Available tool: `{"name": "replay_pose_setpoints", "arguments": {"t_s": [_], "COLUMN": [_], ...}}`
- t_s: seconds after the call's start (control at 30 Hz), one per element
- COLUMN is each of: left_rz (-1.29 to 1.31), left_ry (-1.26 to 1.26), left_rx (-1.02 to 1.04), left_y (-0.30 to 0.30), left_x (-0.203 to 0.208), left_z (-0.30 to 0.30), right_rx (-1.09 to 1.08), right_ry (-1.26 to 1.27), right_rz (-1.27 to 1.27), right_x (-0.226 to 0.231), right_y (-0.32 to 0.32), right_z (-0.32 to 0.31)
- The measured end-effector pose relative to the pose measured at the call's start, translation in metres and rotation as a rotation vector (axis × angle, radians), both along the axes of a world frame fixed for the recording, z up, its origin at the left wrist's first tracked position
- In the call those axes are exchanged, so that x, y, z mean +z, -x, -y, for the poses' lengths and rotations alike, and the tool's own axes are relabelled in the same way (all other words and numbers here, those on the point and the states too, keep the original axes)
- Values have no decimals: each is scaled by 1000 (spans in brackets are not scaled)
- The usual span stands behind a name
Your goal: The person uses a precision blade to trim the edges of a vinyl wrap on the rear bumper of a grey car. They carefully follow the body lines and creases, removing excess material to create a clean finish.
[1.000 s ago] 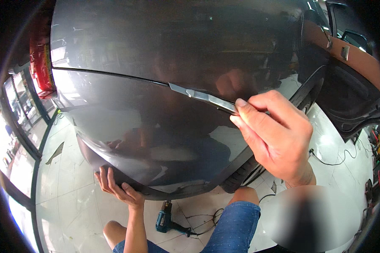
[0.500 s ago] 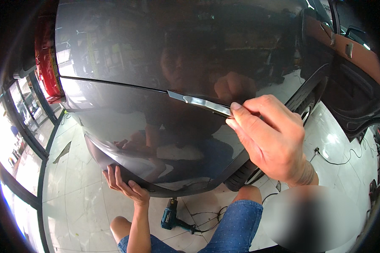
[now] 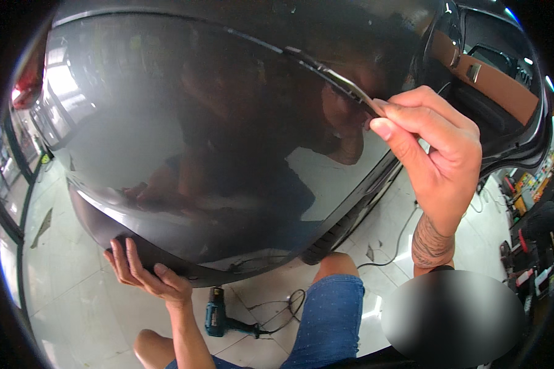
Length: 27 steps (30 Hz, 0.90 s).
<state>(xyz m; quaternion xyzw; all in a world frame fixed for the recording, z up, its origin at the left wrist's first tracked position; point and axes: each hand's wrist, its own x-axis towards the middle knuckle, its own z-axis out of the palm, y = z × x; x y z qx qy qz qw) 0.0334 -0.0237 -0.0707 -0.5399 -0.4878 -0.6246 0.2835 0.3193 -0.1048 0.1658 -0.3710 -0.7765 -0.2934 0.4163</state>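
A glossy dark grey car bumper (image 3: pixel 123 141) fills the middle of the view, with a thin seam above it. My right hand (image 3: pixel 440 141) is closed on a slim snap-off utility knife (image 3: pixel 347 85), pinching its handle between thumb and fingers. The blade end points up and left and lies along the seam; whether it touches the paint I cannot tell. At the bumper's lower left edge my left hand (image 3: pixel 146 273) rests with its fingers stretched out against the dark lower trim. It holds nothing that I can see.
A teal and black heat gun (image 3: pixel 223 317) with its cord lies on the tiled floor (image 3: pixel 92 307) below the bumper, by my knees. At the right stand an open car door (image 3: pixel 504 98) with brown trim and a clutter of tools (image 3: pixel 535 246). Glass doors (image 3: pixel 12 178) are at the left.
The view has shifted, so the car fills it differently. My right hand and the knife have moved up and right along the seam, the knife now sloping more steeply. My left hand stays at the lower edge.
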Motion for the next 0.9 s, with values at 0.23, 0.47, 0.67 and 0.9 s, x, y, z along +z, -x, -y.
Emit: {"name": "replay_pose_setpoints", "arguments": {"t_s": [0.23,0.47,0.67,0.9], "left_rz": [19,15,17,11], "left_ry": [13,5,1,16], "left_rx": [13,22,27,41], "left_y": [3,4,3,4], "left_x": [-4,-2,-1,-2], "left_z": [-1,-1,-1,-1], "right_rx": [7,-21,-30,-32], "right_ry": [6,-9,-40,-52], "right_rz": [-81,-78,4,17], "right_x": [-5,-8,-9,-9], "right_y": [2,-1,-10,-15], "right_z": [-4,-3,-3,-3]}}
